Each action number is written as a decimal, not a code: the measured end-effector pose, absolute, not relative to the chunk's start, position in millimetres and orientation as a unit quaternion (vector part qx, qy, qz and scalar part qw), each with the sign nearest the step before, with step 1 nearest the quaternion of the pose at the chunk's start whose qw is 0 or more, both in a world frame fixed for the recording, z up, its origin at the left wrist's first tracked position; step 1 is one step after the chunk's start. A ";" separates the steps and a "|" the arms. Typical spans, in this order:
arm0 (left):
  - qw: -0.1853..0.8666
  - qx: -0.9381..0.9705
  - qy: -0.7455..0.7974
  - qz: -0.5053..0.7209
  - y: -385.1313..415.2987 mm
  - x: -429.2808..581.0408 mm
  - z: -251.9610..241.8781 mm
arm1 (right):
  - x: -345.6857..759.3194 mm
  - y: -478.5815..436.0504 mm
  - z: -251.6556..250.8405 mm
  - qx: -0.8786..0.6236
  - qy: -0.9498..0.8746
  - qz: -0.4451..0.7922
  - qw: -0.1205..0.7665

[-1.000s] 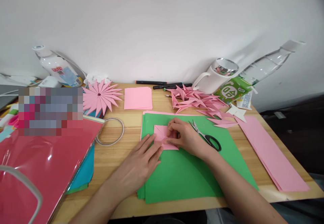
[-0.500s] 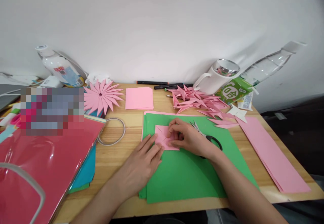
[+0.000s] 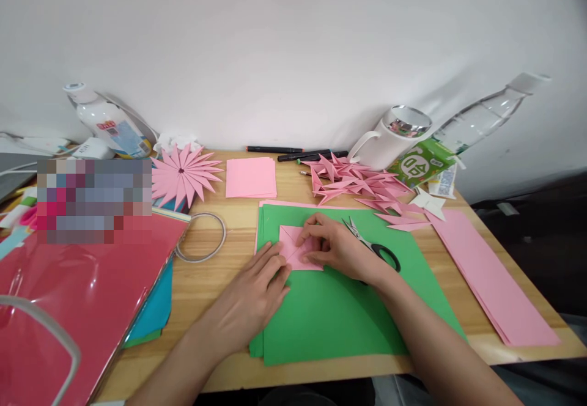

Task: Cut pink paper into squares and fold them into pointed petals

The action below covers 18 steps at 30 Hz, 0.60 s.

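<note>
Presently, the creased pink square (image 3: 290, 238) lies on green sheets (image 3: 348, 326); the left hand (image 3: 259, 291), grip flattened, touches its edge; the right hand (image 3: 337, 246) curls over it, whether pinching I cannot tell.

- Folded paper square (image 3: 293, 252): pink
- Sheets beneath (image 3: 339, 326): plain green
- Scissors (image 3: 367, 244): black handles, silvery blades
- Counter (image 3: 241, 225): pale wood grain
- Bottle label (image 3: 123, 138): perhaps blue and yellow

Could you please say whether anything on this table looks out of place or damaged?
Nothing looks spilled or damaged. The scissors perhaps look out of place, lying blades apart on the green paper so near the right hand, which partly hides them.
</note>
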<state>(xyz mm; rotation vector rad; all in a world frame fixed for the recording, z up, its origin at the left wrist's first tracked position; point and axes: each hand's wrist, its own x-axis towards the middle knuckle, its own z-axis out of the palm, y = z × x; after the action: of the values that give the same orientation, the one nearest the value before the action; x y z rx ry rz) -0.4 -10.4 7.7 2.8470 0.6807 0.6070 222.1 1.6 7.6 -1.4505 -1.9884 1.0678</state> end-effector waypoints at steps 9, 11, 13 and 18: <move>0.054 0.951 0.231 0.200 -9.5 -2.0 7.9 | 220.3 1.8 10.3 -0.527 -0.721 0.387 0.227; 0.052 0.951 0.231 0.197 -9.5 -2.8 6.9 | 219.9 1.5 10.9 -0.529 -0.720 0.388 0.225; 0.050 0.952 0.230 0.193 -9.7 -3.6 5.7 | 219.6 1.2 11.3 -0.529 -0.720 0.389 0.225; 0.054 0.953 0.224 0.196 -9.7 -4.1 4.9 | 219.1 1.2 12.0 -0.526 -0.720 0.393 0.226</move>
<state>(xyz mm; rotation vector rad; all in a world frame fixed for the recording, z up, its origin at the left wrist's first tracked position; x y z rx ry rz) -4.1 -9.7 4.9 2.8961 0.6813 0.5963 219.1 1.2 12.0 -1.4494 -1.9859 1.0831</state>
